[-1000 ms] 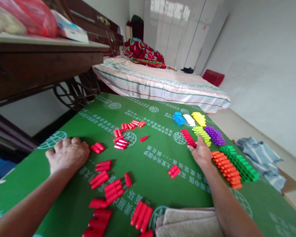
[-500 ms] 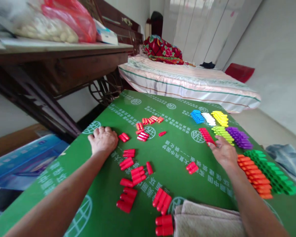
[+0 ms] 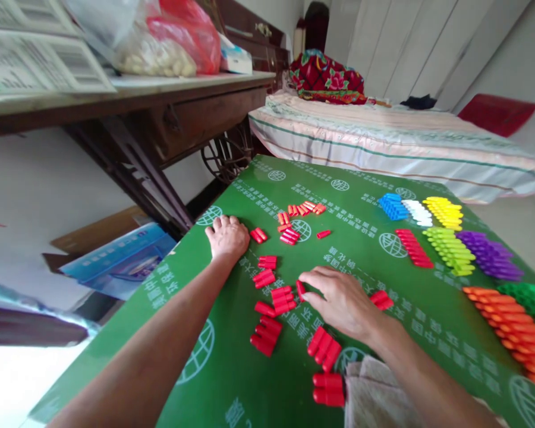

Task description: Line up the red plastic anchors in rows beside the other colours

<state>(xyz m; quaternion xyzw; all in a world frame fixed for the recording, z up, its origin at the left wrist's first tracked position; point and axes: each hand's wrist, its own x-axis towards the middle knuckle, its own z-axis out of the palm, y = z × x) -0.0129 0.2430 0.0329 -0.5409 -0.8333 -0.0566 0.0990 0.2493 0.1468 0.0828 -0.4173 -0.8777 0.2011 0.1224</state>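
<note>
The fingertips [image 3: 310, 279] of the right hand [image 3: 339, 300] are bent down onto a single red peg [image 3: 300, 290] just left of the frame's centre. Thumb and forefinger seem to close on it, though the hand hides whether they truly grip. Touching that peg on its left is a cluster of red pegs [image 3: 282, 299], and more loose red pegs [image 3: 267, 336] lie below it and towards the bottom edge. The left hand [image 3: 226, 236] rests palm down higher up and to the left, fingers loosely curled on the green board [image 3: 232, 368], grasping nothing. A red pair [image 3: 258, 235] lies just beside it. On the right of the frame stand sorted rows: red [image 3: 414, 248], blue [image 3: 393, 206], white [image 3: 418, 212], yellow [image 3: 446, 212], lime [image 3: 450, 251], purple [image 3: 490, 255], orange [image 3: 503, 321]. A folded towel [image 3: 374, 392] lies at the bottom edge, under the right forearm.
</note>
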